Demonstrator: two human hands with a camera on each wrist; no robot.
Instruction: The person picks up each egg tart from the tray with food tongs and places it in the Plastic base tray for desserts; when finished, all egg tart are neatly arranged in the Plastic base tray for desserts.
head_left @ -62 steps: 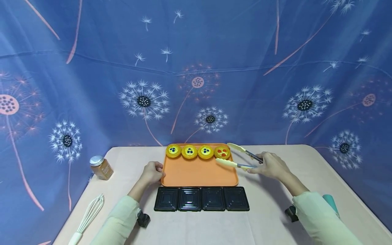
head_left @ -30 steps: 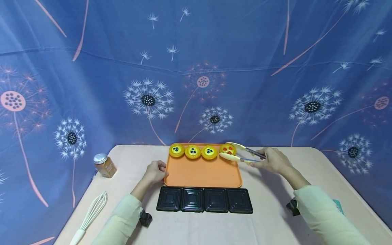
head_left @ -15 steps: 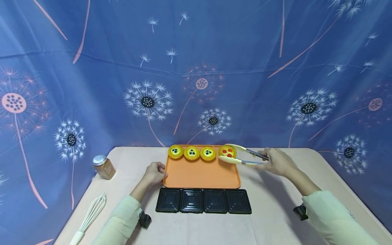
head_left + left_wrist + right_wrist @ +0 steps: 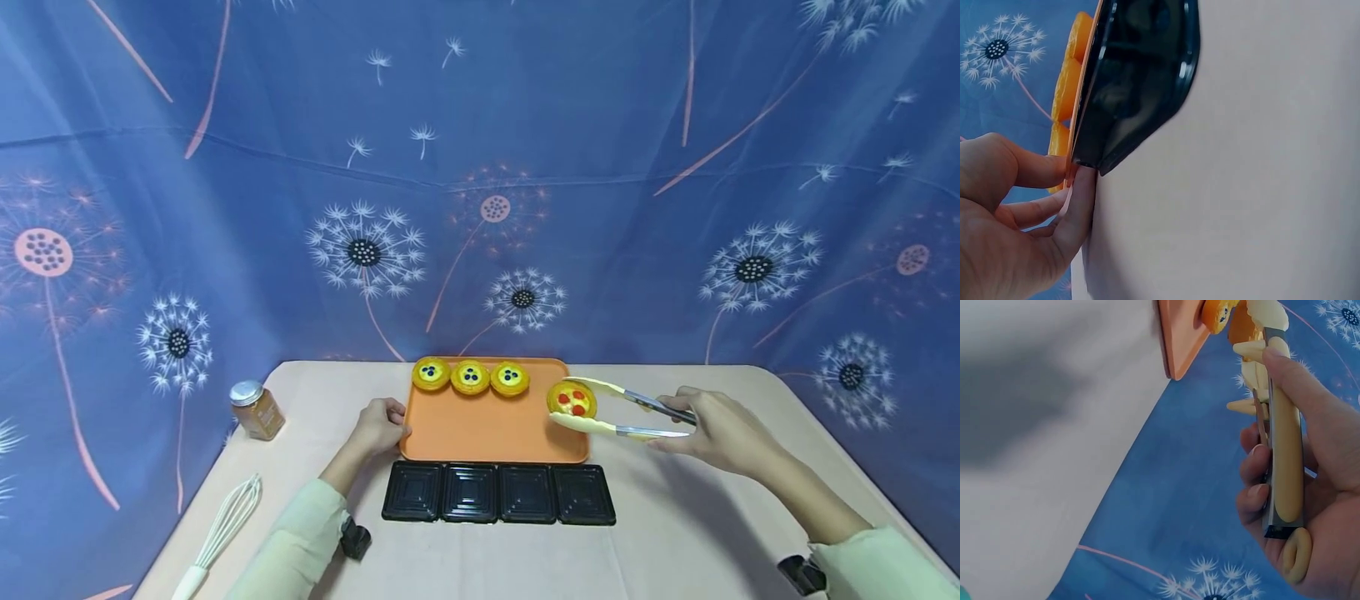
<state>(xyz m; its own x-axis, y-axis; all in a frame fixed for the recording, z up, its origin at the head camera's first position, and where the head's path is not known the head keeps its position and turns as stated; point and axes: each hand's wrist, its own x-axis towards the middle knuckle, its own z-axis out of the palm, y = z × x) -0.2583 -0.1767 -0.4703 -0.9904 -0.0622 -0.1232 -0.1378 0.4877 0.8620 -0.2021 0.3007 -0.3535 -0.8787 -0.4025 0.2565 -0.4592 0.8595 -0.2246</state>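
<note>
My right hand [image 4: 723, 429] grips a pair of cream-tipped tongs [image 4: 1286, 437], fingers and thumb wrapped round the handles. Between the tips is an egg tart with red pieces on top [image 4: 572, 401], lifted over the right side of an orange tray [image 4: 480, 433]. Three tarts with dark blue berries [image 4: 470, 377] sit in a row along the tray's far edge. At the tray's left rim, my left hand [image 4: 377, 425] pinches the edge between thumb and fingers, as the left wrist view [image 4: 1022, 212] also shows.
A black tray with square compartments [image 4: 498, 493] lies just in front of the orange tray. To the left stand a silver-lidded jar [image 4: 257, 410] and a white whisk [image 4: 228, 521]. A blue dandelion-patterned cloth [image 4: 480, 167] hangs behind the table.
The tongs first closed in on the red-topped tart at the tray's far right. Now that tart is raised and carried nearer and slightly right. The left hand keeps its place at the rim.
</note>
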